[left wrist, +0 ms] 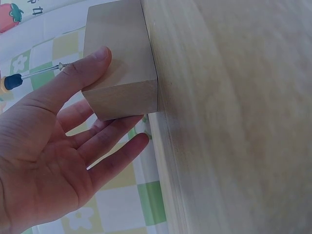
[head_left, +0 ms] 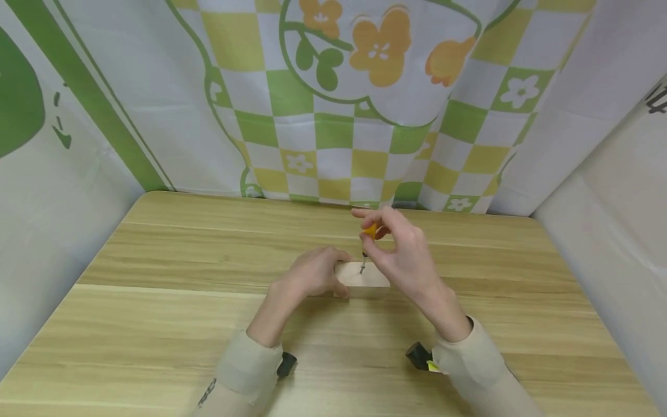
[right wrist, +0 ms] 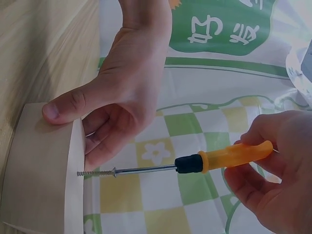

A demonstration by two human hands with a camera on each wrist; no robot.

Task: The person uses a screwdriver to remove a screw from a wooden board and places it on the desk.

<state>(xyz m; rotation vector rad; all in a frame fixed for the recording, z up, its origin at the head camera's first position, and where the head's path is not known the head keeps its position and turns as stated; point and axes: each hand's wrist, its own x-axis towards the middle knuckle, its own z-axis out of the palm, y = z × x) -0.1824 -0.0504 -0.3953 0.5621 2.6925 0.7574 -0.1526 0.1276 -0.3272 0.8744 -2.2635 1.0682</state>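
A pale wooden block [head_left: 374, 278] rests on the table, its left end gripped by my left hand [head_left: 314, 273]. In the left wrist view the thumb presses one side of the block [left wrist: 119, 48], with fingers on the opposite side. My right hand [head_left: 409, 255] pinches the orange handle of a screwdriver [head_left: 369, 231] above the block. In the right wrist view, the screwdriver [right wrist: 234, 156] has its metal shaft against the head of a screw [right wrist: 97, 173]. The screw's point touches the block's upper face, and most of its thread shows. Part of the block's right end is hidden by my right hand in the head view.
The wood-grain table [head_left: 172, 336] extends on both sides of the hands. Behind it hangs a green, yellow and white checked curtain [head_left: 333, 133], reaching the table's back edge. Dark devices [head_left: 418, 355] are at both wrists, partly under the sleeves.
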